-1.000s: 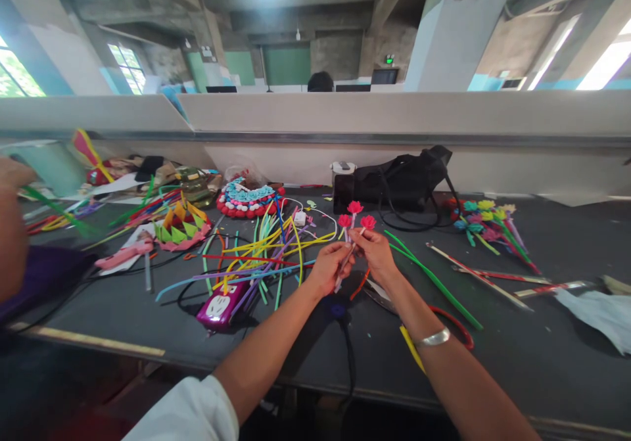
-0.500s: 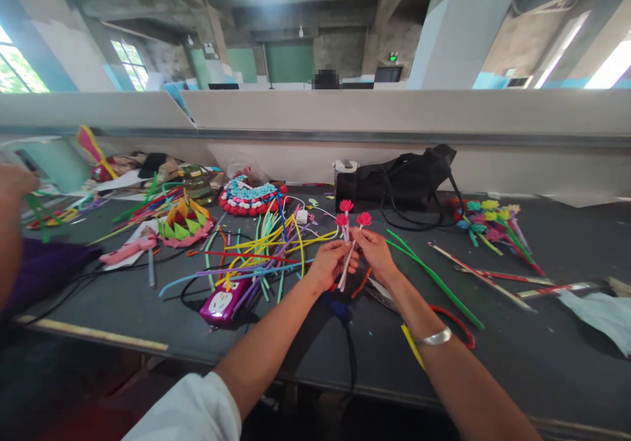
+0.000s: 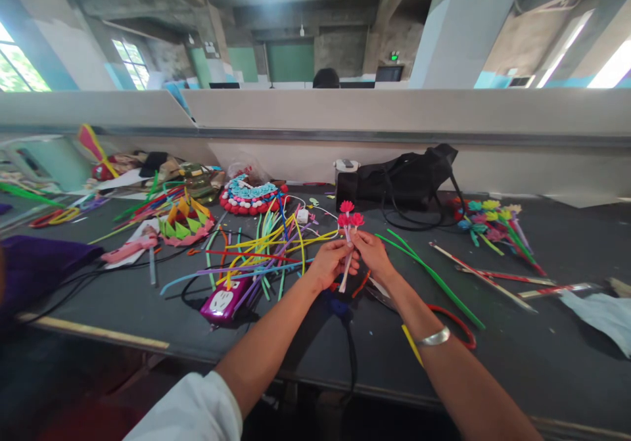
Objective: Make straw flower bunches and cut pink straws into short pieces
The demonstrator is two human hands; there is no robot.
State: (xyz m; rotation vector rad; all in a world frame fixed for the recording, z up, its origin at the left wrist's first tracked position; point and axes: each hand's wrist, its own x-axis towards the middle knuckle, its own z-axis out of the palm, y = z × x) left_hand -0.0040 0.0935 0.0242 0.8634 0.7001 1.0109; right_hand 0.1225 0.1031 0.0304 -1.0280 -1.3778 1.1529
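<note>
Three red artificial flowers [image 3: 347,215] on pale pink stems stand upright between my hands, their heads close together. My left hand [image 3: 331,265] is closed round the stems, which stick out below the fingers. Just under the flower heads, my right hand [image 3: 371,252] pinches the stem of the right-hand flower. A silver bracelet [image 3: 434,337] circles my right wrist. Beneath my hands lie a dark blue object with a cord [image 3: 340,308] and a partly hidden tool with a red handle [image 3: 456,321].
Left of my hands lie loose coloured strips [image 3: 266,250], a purple power socket [image 3: 224,301] and a pink glue gun [image 3: 131,247]. Green strips [image 3: 434,273] and a bunch of colourful flowers [image 3: 493,217] lie right. A black bag [image 3: 409,181] rests behind.
The right-hand flower has moved left, closer to the other two, and its stem now lies alongside theirs. Another person's arm at the left has mostly left the view.
</note>
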